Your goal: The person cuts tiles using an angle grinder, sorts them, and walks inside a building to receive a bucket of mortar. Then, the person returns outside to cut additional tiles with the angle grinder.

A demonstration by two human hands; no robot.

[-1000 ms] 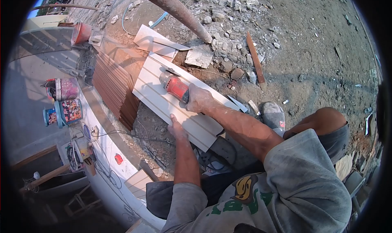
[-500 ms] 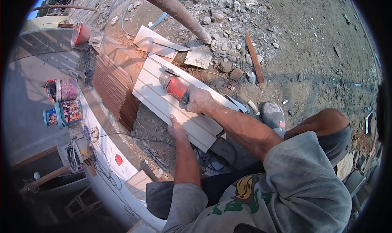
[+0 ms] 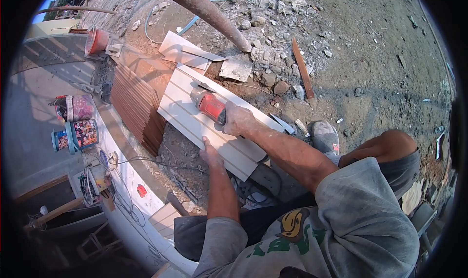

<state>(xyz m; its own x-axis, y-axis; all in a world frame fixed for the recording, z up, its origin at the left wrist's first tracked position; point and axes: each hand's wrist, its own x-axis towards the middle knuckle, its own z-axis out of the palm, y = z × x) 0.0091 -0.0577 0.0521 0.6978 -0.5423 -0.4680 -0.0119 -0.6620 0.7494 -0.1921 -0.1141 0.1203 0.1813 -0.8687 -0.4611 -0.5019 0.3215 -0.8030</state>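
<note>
My right hand (image 3: 238, 120) is wrapped round the rear of a red angle grinder (image 3: 211, 106). The grinder's disc end points to the far side and lies over a long cream tile (image 3: 183, 102) with thin brown stripes. Whether the disc touches the surface cannot be made out. At the tile's near left edge, my left hand (image 3: 211, 154) grips with the thumb on top and the other fingers mostly hidden. A thin cut strip (image 3: 282, 124) lies by the tile's right edge, close to my right forearm.
Left of the tile stands a stack of reddish-brown tiles (image 3: 134, 107). Cut cream pieces (image 3: 183, 51) lie beyond it, under a slanting pole (image 3: 209, 9). Buckets (image 3: 84, 134) and cables (image 3: 131, 209) sit on the left. Rubble (image 3: 265, 58) covers the ground, with a brown strip (image 3: 303, 69).
</note>
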